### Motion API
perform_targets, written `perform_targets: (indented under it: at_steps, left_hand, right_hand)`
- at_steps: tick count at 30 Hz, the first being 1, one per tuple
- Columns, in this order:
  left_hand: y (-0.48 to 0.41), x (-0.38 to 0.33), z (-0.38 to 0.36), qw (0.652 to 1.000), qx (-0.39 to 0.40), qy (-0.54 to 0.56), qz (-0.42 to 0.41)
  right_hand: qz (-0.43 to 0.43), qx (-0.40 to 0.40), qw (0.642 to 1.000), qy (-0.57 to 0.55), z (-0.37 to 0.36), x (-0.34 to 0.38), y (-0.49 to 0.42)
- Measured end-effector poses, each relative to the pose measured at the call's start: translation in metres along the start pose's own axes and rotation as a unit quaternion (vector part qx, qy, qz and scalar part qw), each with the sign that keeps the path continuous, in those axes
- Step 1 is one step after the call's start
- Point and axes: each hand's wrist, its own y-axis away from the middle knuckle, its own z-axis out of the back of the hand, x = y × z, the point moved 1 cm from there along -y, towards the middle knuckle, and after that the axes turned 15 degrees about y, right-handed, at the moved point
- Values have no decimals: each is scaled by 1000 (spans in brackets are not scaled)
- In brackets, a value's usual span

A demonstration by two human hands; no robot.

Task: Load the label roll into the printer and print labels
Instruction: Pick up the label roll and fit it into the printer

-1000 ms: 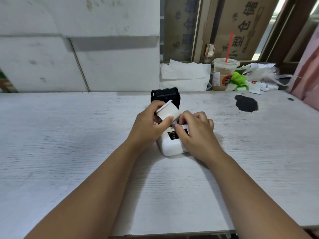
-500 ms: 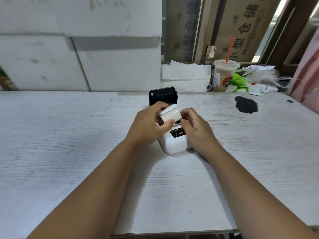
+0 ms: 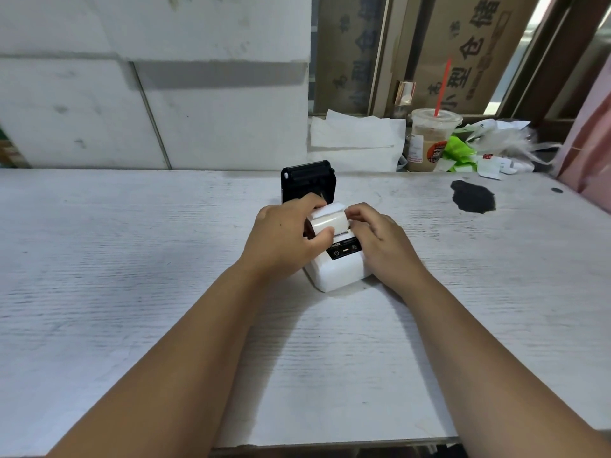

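While the left hand (image 3: 284, 242) pinches the smooth white label roll (image 3: 330, 223) between thumb and fingers, the right hand (image 3: 380, 239) curls against the roll's other end. It sits in the open bay of the glossy, rounded white printer (image 3: 340, 272), black lid (image 3: 307, 180) upright, on a grainy whitewashed table (image 3: 132, 259). Panel writing is unreadable.
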Motion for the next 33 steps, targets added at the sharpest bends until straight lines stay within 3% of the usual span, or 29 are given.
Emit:
perform_targets:
  at_steps: [6, 15, 25, 33]
  left_hand:
    - [1, -5, -8, 998, -8, -59, 21]
    - [0, -3, -14, 998, -22, -32, 43]
    - [-2, 0, -12, 999, -30, 10, 31]
    - [-2, -4, -2, 999, -26, 21, 0]
  right_hand:
    - [4, -17, 999, 28, -2, 3, 2]
    - [-8, -33, 998, 51, -1, 7, 5]
    - [-58, -99, 993, -12, -2, 8, 10]
    - [-64, -109, 992, -16, -1, 11, 13]
